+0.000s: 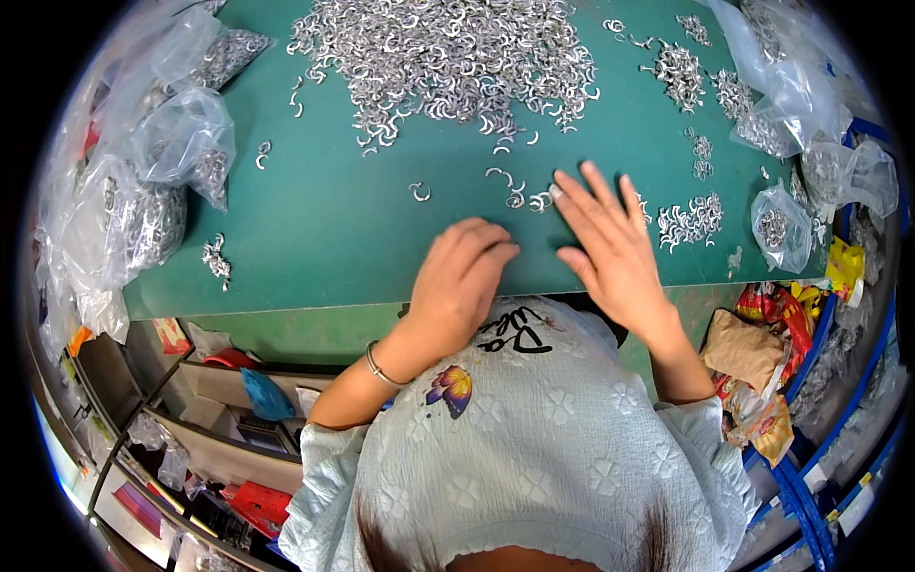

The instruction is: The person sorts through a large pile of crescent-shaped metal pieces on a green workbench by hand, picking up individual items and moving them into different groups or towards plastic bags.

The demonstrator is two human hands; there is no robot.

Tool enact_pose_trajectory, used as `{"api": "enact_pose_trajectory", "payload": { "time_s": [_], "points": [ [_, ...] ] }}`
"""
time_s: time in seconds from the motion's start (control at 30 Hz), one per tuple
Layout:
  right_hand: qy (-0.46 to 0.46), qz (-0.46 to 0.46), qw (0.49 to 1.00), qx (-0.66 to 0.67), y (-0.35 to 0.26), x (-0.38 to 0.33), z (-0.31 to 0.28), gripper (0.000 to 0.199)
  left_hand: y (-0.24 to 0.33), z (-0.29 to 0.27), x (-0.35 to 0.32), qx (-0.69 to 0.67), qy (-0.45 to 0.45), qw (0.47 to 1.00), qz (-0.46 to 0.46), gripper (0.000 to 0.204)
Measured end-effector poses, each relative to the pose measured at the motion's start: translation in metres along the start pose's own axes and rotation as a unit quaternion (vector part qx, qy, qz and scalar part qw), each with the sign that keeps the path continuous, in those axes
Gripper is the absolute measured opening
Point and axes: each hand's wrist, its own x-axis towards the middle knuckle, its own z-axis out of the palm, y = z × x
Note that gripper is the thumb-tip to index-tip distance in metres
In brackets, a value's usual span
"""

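Observation:
A large heap of small curved silver metal pieces [457,62] covers the far middle of the green tabletop. Close to the table's front edge, my left hand [462,272] is closed, its fingers curled in against the thumb; whatever may be in them is hidden. My right hand [610,248] lies palm down with fingers stretched and spread. By its index fingertip are a few loose metal pieces [516,198]. Just right of it sits a small group of the same pieces [690,221]. A loose pair [419,193] lies beyond my left hand.
Clear plastic bags of metal pieces [152,224] crowd the left edge of the green table [315,238]. More bags [780,227] line the right side, near small piles [679,76]. A little cluster [216,259] lies at left. Shelving [238,429] and colourful packets [762,353] stand below the table.

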Motion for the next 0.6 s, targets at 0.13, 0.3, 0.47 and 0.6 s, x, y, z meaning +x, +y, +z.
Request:
{"api": "enact_pose_trajectory", "payload": {
  "time_s": [0.13, 0.3, 0.47, 0.6],
  "points": [
    [0.016, 0.018, 0.998, -0.058, 0.011, -0.015, -0.002, 0.053, -0.008, -0.005, 0.020, 0.060, 0.031, 0.997, -0.036, 0.032],
    [0.016, 0.021, 0.997, -0.067, 0.005, -0.018, 0.003, 0.051, -0.005, 0.002, 0.037, 0.130, -0.004, 0.991, -0.035, 0.031],
    [0.068, -0.016, 0.997, -0.044, -0.005, -0.005, 0.003, 0.047, -0.016, 0.006, 0.031, 0.143, 0.052, 0.986, -0.064, 0.029],
    [0.013, -0.032, 0.999, -0.038, -0.010, -0.007, 0.015, 0.045, -0.001, 0.000, 0.032, 0.116, 0.023, 0.992, -0.047, 0.025]
  ]
}}
